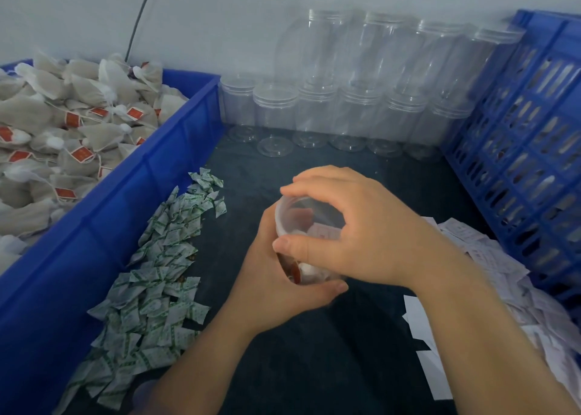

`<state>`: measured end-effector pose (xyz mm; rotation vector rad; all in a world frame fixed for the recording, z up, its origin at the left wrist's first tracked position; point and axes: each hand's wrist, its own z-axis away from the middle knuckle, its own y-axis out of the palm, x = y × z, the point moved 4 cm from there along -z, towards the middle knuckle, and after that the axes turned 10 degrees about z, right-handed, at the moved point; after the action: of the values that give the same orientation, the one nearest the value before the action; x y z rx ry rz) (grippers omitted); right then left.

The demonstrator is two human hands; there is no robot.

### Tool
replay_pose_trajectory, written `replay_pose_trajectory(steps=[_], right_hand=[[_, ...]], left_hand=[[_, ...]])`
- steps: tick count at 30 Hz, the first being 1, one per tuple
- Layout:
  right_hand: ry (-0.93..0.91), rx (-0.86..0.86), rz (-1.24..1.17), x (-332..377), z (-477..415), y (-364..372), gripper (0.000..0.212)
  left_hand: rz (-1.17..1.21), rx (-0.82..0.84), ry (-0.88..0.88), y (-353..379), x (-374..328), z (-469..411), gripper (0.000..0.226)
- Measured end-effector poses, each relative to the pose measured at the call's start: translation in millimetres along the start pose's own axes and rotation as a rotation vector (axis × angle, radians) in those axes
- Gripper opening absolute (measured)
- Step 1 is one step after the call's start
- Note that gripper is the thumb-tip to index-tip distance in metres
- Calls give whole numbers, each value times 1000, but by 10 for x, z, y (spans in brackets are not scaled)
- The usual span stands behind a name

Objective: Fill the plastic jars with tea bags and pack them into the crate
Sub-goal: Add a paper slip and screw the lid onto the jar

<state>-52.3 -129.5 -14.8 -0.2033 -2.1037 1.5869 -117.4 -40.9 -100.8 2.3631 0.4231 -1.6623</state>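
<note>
Bare mat [330, 361] lies open in the foreground and again before the empty jars [345, 112] lining the wall. A bin [125, 210] and sachets [157, 273] close the left, a crate [518, 163] and slips [503, 273] the right. The left hand [276, 295] and right hand [361, 235] grip a jar [311, 226] mid-mat.

A dark table [314, 367] carries everything. At 9 o'clock stands a blue bin [94, 241] heaped with tea bags [47, 115]. Just beside its wall, at 7 to 8 o'clock, lies a band of green-printed sachets [157, 289]. At 12 o'clock clear jars [345, 112] stand in a row, more stacked on them. At 3 o'clock stands a blue crate [528, 150], with white slips [490, 257] at 4 o'clock against its foot.
</note>
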Motion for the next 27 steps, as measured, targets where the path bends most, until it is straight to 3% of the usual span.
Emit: replay_pose_trajectory(steps=[7,15,22,27], right_hand=[[11,135,-7,-31,81,-75,99],[24,141,37,-14,108,-108,81],[-71,168,-12,3,129,-114,75],[-81,75,-15,-42,141,-158,76]], left_hand=[[70,-21,-39,20,47,7,93],[114,45,-54,17,42,13,92],[192,188,-139,18,22,-16,88],[206,170,-149,18,7,-9,86]])
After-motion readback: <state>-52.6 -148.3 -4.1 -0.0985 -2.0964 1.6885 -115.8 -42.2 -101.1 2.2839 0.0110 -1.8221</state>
